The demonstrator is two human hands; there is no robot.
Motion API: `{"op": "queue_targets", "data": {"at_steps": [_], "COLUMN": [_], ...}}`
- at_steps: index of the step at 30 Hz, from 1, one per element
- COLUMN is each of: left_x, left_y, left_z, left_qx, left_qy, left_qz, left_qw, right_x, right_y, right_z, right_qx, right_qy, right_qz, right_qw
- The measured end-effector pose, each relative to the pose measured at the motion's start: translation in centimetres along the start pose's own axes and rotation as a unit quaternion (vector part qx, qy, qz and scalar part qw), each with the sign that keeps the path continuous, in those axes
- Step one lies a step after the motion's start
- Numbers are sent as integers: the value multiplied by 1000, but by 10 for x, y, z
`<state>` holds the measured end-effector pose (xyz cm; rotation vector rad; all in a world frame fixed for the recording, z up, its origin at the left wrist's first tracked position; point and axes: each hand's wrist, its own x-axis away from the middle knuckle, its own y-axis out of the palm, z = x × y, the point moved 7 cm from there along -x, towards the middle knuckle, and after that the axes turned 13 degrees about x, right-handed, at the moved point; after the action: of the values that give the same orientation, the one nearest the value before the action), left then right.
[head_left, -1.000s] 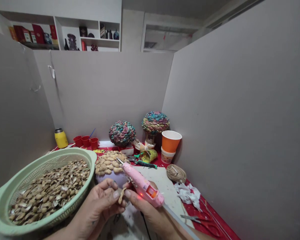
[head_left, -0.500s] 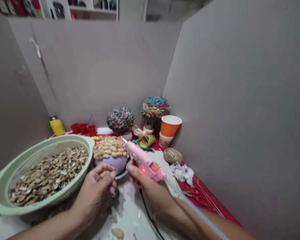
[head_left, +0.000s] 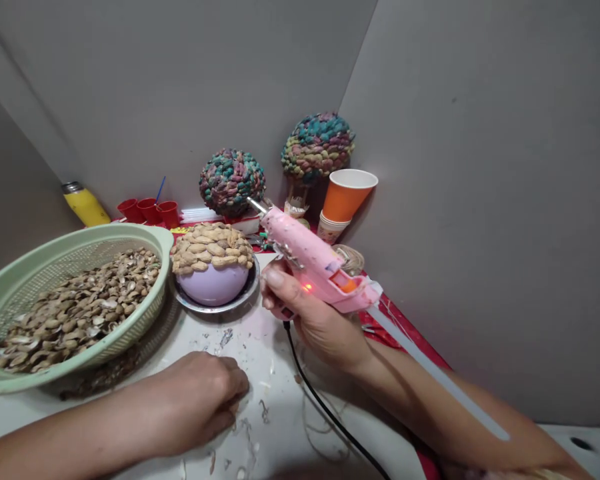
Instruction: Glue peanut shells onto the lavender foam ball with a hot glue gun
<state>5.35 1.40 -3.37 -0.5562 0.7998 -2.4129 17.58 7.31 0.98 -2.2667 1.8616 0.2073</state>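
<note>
My right hand point(head_left: 310, 307) is wrapped around a pink hot glue gun point(head_left: 310, 257). Its metal nozzle points up and to the left, its red light glows, and a long glue stick point(head_left: 440, 373) sticks out of its back. Low over the white table, my left hand point(head_left: 195, 400) has its fingers curled under; what they hold, if anything, is hidden. Beyond both hands a lilac ball point(head_left: 214, 285) sits in a metal dish point(head_left: 230, 309), its upper part covered with peanut shells point(head_left: 213, 248).
At left a green colander point(head_left: 163, 250) holds many peanut shells. Behind stand a yellow bottle point(head_left: 87, 207), red cups point(head_left: 150, 211), two colourful shell-covered balls point(head_left: 233, 181) and orange paper cups point(head_left: 347, 197). A black cord point(head_left: 325, 407) hangs from the glue gun across the table.
My left hand has dropped away from the ball, down to the table. My right hand has raised the glue gun nearer to me. The view has tilted downward.
</note>
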Motion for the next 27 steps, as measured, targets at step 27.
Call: {"op": "queue_targets", "data": {"at_steps": [27], "left_x": [6], "left_y": [-61], "left_z": [-23], "left_qx": [668], "left_qy": [84], "left_qz": [217], "left_qw": [707], "right_x": [4], "right_y": [23], "right_z": [-1], "right_qx": [15], "right_qy": [-42], "right_qz": [-30], "right_qw": [999]}}
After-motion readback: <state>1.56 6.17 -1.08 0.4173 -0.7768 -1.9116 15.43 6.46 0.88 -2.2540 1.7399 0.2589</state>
